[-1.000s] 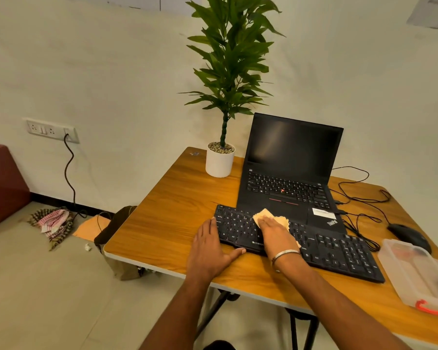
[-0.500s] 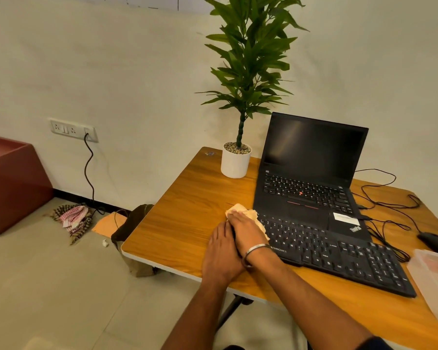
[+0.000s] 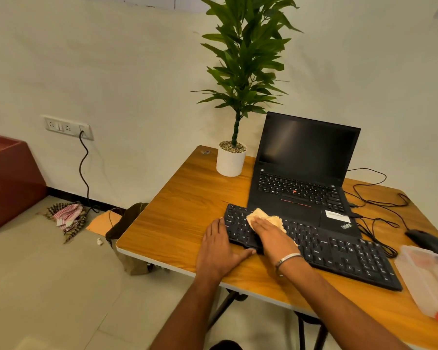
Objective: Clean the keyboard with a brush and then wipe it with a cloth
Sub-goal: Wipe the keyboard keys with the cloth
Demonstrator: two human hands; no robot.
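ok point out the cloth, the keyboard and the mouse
cloth (image 3: 276,219), head view, on the bare fold beyond the fingers
keyboard (image 3: 349,258), head view, on the keys of its right half
mouse (image 3: 426,239), head view, on its black back

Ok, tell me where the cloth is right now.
In the head view the cloth lies on the left part of the black keyboard, under the right hand, just before the laptop.

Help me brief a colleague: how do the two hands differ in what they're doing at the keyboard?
The right hand lies flat, pressing the cloth onto the keys; the left hand holds nothing. The right hand sits on the keyboard; the left rests against its left end on the table. Both are flat.
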